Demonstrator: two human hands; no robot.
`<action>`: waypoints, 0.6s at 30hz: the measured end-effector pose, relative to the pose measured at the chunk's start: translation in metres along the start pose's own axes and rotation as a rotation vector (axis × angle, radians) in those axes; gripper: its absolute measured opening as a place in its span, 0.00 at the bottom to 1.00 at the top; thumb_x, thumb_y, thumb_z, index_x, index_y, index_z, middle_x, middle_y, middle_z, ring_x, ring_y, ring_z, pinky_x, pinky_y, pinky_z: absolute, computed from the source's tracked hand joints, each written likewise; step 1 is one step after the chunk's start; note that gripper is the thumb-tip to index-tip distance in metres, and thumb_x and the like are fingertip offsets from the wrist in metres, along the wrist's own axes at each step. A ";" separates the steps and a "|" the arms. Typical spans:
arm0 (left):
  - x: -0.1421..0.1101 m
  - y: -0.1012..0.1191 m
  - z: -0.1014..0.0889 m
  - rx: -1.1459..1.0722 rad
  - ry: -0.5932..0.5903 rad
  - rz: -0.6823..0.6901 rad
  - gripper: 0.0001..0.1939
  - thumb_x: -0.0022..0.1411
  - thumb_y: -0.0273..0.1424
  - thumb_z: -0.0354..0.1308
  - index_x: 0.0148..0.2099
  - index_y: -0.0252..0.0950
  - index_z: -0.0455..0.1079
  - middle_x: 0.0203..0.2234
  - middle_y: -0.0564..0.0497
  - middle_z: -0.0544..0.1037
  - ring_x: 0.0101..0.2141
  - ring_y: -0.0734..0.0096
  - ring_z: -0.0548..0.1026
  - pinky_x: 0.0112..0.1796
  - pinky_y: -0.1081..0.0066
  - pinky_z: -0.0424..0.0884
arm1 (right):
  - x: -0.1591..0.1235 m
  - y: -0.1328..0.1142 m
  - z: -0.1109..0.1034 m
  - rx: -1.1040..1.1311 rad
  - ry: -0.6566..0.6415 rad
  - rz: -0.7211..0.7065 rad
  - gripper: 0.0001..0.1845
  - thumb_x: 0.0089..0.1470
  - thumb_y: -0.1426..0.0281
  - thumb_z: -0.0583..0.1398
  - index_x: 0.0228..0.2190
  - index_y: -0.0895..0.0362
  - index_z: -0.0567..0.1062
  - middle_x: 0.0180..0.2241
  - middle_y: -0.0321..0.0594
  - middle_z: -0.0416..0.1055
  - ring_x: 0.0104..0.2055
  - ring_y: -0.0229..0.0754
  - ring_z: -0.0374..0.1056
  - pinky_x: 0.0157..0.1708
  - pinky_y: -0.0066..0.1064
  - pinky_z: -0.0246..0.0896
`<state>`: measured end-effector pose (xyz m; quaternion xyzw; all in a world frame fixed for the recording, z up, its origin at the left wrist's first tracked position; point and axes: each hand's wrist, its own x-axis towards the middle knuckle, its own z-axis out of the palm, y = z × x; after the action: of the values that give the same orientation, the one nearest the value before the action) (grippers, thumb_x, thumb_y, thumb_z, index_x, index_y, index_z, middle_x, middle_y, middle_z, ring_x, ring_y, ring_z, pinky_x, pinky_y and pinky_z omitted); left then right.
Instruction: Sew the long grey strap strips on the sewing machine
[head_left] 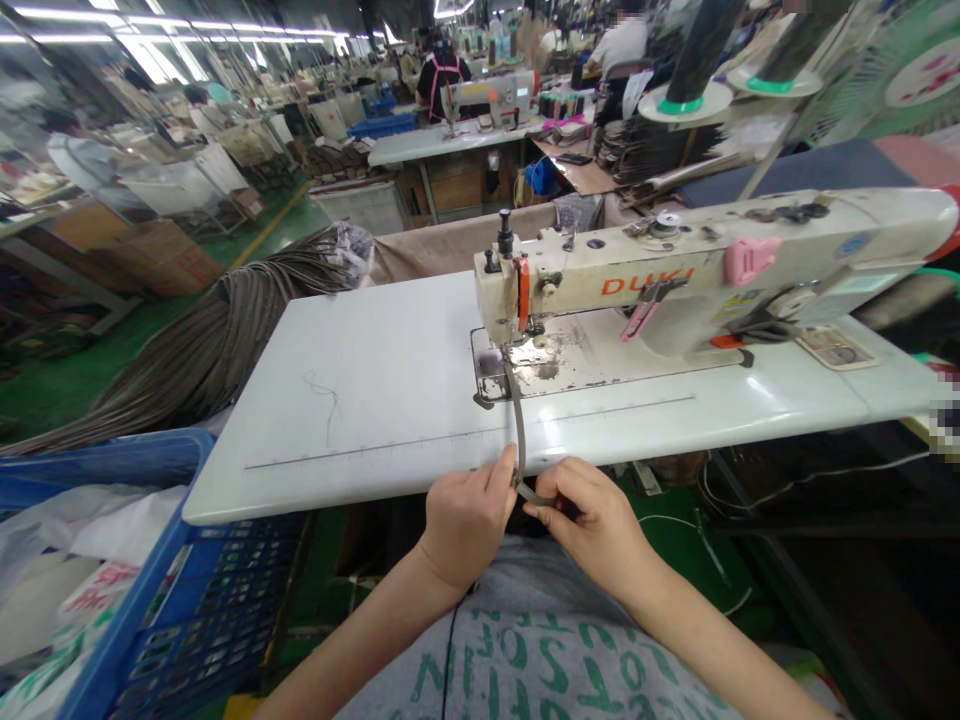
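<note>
A narrow grey-brown strap runs from under the needle area of the sewing machine toward me, over the front edge of the white table. My left hand is closed on the strap at the table edge. Just to its right, my right hand pinches the strap where it bends sideways. The strap's far part lies at the presser foot, whose exact contact I cannot make out. Behind my fingers, part of the strap is hidden.
A large bundle of long brown strips lies left of the table. A blue crate with white bags stands at the lower left. Loose thread lies on the tabletop. Thread cones and a fan are at upper right.
</note>
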<state>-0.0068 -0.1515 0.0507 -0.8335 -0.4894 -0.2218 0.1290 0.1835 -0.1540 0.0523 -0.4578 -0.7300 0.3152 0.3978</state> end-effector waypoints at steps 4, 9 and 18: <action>0.000 0.002 -0.002 -0.004 -0.040 -0.004 0.20 0.65 0.24 0.58 0.59 0.32 0.73 0.24 0.52 0.77 0.28 0.63 0.75 0.31 0.64 0.64 | -0.004 0.003 0.000 -0.253 0.024 -0.134 0.13 0.64 0.78 0.58 0.27 0.55 0.73 0.27 0.35 0.63 0.29 0.39 0.62 0.28 0.29 0.54; 0.005 0.001 -0.001 -0.343 -0.193 -0.179 0.09 0.60 0.23 0.58 0.42 0.37 0.76 0.24 0.52 0.75 0.32 0.64 0.74 0.33 0.67 0.65 | -0.011 0.006 0.000 -0.494 0.130 -0.255 0.17 0.67 0.78 0.57 0.26 0.57 0.76 0.27 0.37 0.63 0.28 0.38 0.58 0.27 0.30 0.50; 0.000 0.001 0.003 -1.106 -0.457 -0.639 0.06 0.59 0.34 0.63 0.37 0.38 0.73 0.19 0.61 0.64 0.21 0.78 0.63 0.25 0.75 0.58 | -0.012 0.000 -0.005 -0.707 0.239 -0.461 0.13 0.67 0.79 0.59 0.31 0.60 0.79 0.26 0.39 0.69 0.28 0.39 0.61 0.27 0.31 0.55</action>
<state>-0.0046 -0.1505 0.0480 -0.6173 -0.5413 -0.2851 -0.4947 0.1912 -0.1649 0.0517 -0.4241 -0.8249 -0.1062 0.3584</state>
